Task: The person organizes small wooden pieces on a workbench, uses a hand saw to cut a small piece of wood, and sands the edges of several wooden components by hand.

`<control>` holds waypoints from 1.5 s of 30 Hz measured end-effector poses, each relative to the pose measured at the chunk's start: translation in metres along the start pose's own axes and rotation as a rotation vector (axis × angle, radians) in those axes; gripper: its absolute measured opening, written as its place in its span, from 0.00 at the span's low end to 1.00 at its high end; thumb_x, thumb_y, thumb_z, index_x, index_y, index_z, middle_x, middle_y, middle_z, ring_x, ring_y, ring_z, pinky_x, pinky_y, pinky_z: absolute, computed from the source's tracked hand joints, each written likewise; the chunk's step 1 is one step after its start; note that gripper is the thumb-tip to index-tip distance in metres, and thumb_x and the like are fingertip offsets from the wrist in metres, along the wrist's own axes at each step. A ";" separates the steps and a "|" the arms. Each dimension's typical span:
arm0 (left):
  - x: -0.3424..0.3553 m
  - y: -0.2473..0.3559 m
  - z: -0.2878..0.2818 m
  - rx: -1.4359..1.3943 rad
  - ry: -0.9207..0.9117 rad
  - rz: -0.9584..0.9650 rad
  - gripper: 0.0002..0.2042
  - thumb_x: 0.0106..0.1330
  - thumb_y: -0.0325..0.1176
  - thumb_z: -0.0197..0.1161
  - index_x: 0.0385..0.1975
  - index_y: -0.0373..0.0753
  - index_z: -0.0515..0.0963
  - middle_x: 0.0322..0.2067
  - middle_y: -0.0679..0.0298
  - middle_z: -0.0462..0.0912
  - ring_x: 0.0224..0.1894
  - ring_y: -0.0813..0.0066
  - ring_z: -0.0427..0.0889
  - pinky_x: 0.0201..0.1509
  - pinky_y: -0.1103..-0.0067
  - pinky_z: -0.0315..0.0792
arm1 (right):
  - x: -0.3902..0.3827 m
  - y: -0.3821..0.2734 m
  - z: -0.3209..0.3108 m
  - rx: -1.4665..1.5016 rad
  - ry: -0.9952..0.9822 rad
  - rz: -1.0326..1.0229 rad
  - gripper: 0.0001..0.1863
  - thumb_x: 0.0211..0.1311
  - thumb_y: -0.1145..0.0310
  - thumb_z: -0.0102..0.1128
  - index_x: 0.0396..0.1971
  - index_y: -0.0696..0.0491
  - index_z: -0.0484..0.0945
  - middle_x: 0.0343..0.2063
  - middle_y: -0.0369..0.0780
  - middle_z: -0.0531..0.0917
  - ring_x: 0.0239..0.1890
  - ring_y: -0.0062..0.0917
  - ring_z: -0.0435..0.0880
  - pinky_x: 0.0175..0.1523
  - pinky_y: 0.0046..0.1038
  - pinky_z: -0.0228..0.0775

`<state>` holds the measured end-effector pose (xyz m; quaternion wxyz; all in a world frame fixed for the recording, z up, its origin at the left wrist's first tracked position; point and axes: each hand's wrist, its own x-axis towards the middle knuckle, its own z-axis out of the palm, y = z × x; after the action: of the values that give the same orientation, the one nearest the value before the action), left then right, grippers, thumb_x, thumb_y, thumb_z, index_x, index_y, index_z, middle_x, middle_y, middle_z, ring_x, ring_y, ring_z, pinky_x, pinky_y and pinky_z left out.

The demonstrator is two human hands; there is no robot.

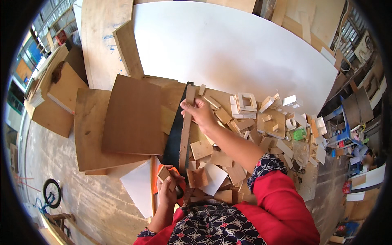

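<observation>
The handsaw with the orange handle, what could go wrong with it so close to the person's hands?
The right hand holds the long wooden strip beside the handsaw blade, so a slip might scrape that hand. The left hand holds a small wooden block near the orange handle and could perhaps drop it. Loose wood offcuts are heaped beside the saw, so a bump might make some slide.

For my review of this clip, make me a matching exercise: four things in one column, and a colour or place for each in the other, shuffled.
Column one
1. long wooden strip
2. small wooden block
3. saw blade
4. large sheet beyond the scraps

Column two
A. white
B. in the left hand
C. dark
D. in the right hand

Right pairs: 1-D, 2-B, 3-C, 4-A
</observation>
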<state>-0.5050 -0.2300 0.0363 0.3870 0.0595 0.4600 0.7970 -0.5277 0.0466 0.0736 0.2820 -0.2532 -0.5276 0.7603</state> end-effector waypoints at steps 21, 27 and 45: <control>-0.009 0.007 -0.011 0.041 -0.048 0.015 0.25 0.58 0.39 0.55 0.54 0.34 0.64 0.32 0.56 0.77 0.36 0.66 0.79 0.44 0.72 0.71 | 0.013 -0.001 -0.107 -1.673 0.107 0.177 0.37 0.39 0.59 0.72 0.54 0.56 0.72 0.50 0.48 0.76 0.54 0.39 0.75 0.58 0.37 0.69; -0.009 0.009 -0.008 0.081 -0.033 -0.006 0.24 0.59 0.39 0.53 0.54 0.35 0.65 0.33 0.56 0.77 0.36 0.65 0.79 0.44 0.72 0.71 | 0.031 -0.006 -0.135 -1.560 0.052 0.258 0.36 0.30 0.55 0.74 0.46 0.56 0.80 0.43 0.48 0.82 0.48 0.37 0.80 0.54 0.33 0.71; -0.004 0.009 -0.011 0.099 -0.105 -0.036 0.23 0.60 0.38 0.54 0.53 0.34 0.66 0.33 0.57 0.77 0.37 0.67 0.79 0.45 0.73 0.71 | -0.085 -0.082 -0.146 -0.740 -0.339 0.360 0.19 0.54 0.69 0.65 0.47 0.55 0.77 0.36 0.36 0.83 0.37 0.18 0.81 0.43 0.26 0.75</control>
<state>-0.5128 -0.2429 0.0382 0.4214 0.1122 0.4789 0.7618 -0.3543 0.1065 0.1123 -0.0551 -0.2968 -0.7504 0.5880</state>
